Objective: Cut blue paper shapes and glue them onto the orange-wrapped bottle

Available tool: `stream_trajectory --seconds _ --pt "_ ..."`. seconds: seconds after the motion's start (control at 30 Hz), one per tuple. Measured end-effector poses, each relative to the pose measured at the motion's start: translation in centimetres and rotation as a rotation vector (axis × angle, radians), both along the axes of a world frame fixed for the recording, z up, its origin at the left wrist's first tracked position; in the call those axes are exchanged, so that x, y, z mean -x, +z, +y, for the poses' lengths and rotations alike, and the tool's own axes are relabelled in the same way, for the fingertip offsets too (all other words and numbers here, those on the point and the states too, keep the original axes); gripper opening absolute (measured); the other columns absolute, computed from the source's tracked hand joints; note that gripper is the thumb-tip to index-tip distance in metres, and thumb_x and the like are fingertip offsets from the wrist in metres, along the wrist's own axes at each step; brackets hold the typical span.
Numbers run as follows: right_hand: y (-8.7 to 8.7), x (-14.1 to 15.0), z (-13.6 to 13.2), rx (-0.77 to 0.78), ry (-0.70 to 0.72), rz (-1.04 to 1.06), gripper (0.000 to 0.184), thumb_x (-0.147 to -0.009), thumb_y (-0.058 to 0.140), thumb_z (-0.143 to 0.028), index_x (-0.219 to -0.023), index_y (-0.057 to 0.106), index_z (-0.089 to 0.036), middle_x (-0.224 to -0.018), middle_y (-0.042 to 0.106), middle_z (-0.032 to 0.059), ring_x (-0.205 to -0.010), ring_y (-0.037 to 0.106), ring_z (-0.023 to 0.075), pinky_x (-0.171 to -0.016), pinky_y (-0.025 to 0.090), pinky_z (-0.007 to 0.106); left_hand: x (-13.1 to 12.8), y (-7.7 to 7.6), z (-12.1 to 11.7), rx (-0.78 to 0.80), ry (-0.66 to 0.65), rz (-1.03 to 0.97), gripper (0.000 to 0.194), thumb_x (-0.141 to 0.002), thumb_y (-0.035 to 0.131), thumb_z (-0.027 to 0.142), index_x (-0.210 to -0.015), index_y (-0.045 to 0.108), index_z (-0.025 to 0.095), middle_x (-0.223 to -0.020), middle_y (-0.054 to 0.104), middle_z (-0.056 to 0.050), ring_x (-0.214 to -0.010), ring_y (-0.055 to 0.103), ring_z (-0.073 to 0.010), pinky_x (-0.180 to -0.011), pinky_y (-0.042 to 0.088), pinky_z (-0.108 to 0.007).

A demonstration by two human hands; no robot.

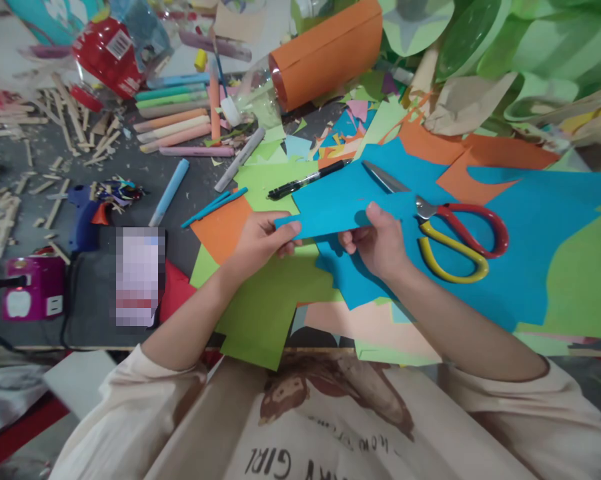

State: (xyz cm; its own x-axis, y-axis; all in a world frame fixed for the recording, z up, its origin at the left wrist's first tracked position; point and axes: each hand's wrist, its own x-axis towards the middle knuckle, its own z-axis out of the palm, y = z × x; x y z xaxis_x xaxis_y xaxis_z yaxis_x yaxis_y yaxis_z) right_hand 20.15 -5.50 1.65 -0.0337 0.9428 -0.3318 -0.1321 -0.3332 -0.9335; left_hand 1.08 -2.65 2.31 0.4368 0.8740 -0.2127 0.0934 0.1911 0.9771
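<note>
Both my hands hold one piece of blue paper (333,203) just above the table. My left hand (260,243) pinches its left end with fingers closed. Its right lower edge is gripped by my right hand (380,243), thumb on top. Directly right of that hand lie red and yellow scissors (455,233) on a large blue sheet (525,253). A black pen (307,179) rests just beyond the held paper. Green paper (267,300) and an orange sheet (225,227) lie under my left hand.
Pastel markers (173,120), a rolled orange paper tube (330,53), a blue glue gun (83,217), wooden sticks (10,207), a pink power strip (30,287) and paper scraps crowd the grey table. Green leaf shapes (530,47) pile at the far right.
</note>
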Motion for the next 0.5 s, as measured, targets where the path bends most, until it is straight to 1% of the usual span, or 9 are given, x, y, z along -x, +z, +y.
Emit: stream_trajectory --seconds 0.1,0.13,0.2,0.23,0.3,0.37,0.4,0.43,0.5 --pt "0.0 -0.2 0.0 -0.012 0.090 0.065 0.049 -0.069 0.060 -0.071 -0.064 0.044 -0.026 -0.047 0.044 -0.0063 -0.041 0.040 0.0110 -0.045 0.035 0.028 0.2 0.5 0.0 -0.077 -0.037 0.040 0.041 -0.080 0.064 0.038 -0.046 0.051 0.019 -0.040 0.042 0.004 -0.037 0.033 -0.0054 -0.039 0.026 -0.023" --pt "-0.1 -0.2 0.0 -0.038 0.132 0.066 0.048 -0.072 0.060 -0.069 -0.061 0.044 -0.025 -0.047 0.044 -0.0057 -0.042 0.039 0.0108 -0.046 0.036 0.028 0.2 0.6 -0.1 -0.098 -0.033 0.048 0.041 -0.080 0.063 0.036 -0.045 0.049 0.019 -0.040 0.038 0.004 -0.037 0.030 -0.0050 -0.039 0.023 -0.024" --pt "-0.3 -0.2 -0.1 -0.068 0.197 0.022 0.052 -0.076 0.059 -0.067 -0.054 0.043 -0.024 -0.047 0.043 -0.0040 -0.044 0.039 0.0106 -0.049 0.035 0.029 0.3 0.5 0.0 -0.125 0.020 0.046 0.044 -0.080 0.064 0.036 -0.045 0.044 0.019 -0.041 0.034 0.005 -0.038 0.027 -0.0050 -0.041 0.020 -0.024" --pt "-0.3 -0.2 -0.2 -0.069 0.212 -0.012 0.054 -0.078 0.058 -0.067 -0.051 0.042 -0.023 -0.047 0.043 -0.0034 -0.045 0.039 0.0105 -0.050 0.035 0.029 0.3 0.4 0.0 -0.128 0.061 0.032 0.045 -0.080 0.065 0.040 -0.046 0.043 0.019 -0.042 0.034 0.005 -0.039 0.027 -0.0054 -0.041 0.021 -0.025" --pt "-0.3 0.0 -0.3 -0.062 0.218 -0.066 0.057 -0.079 0.058 -0.068 -0.049 0.043 -0.023 -0.048 0.043 -0.0028 -0.047 0.040 0.0103 -0.051 0.035 0.029 0.4 0.0 0.1 -0.124 0.142 -0.036 0.049 -0.080 0.063 0.056 -0.051 0.044 0.020 -0.047 0.038 0.003 -0.043 0.033 -0.0076 -0.044 0.027 -0.025" --pt "-0.1 0.1 -0.4 -0.061 0.216 -0.086 0.057 -0.079 0.058 -0.069 -0.050 0.045 -0.022 -0.050 0.045 -0.0025 -0.048 0.041 0.0105 -0.053 0.037 0.029 0.4 -0.5 0.1 -0.139 0.195 -0.122 0.055 -0.078 0.055 0.072 -0.058 0.050 0.021 -0.055 0.045 0.000 -0.050 0.043 -0.0113 -0.048 0.036 -0.027" --pt "0.0 0.2 -0.4 -0.061 0.216 -0.091 0.057 -0.079 0.058 -0.070 -0.051 0.045 -0.022 -0.050 0.045 -0.0023 -0.048 0.042 0.0108 -0.054 0.038 0.029 0.4 -0.7 0.1 -0.156 0.205 -0.159 0.058 -0.077 0.051 0.076 -0.061 0.053 0.021 -0.059 0.049 -0.001 -0.054 0.047 -0.0132 -0.052 0.040 -0.028" --pt "0.0 0.3 -0.4 -0.059 0.220 -0.097 0.057 -0.079 0.058 -0.070 -0.051 0.046 -0.022 -0.051 0.046 -0.0020 -0.049 0.043 0.0111 -0.054 0.039 0.029 0.4 -0.8 0.1 -0.171 0.201 -0.182 0.058 -0.076 0.051 0.077 -0.063 0.055 0.021 -0.063 0.052 -0.002 -0.059 0.050 -0.0146 -0.055 0.043 -0.029" --pt "0.1 0.4 -0.5 -0.050 0.232 -0.123 0.057 -0.080 0.057 -0.070 -0.051 0.047 -0.022 -0.051 0.047 -0.0015 -0.050 0.045 0.0121 -0.056 0.041 0.030 0.2 -1.0 -0.1 -0.171 0.155 -0.189 0.052 -0.078 0.055 0.072 -0.068 0.058 0.021 -0.070 0.055 -0.003 -0.066 0.052 -0.0156 -0.062 0.045 -0.030"
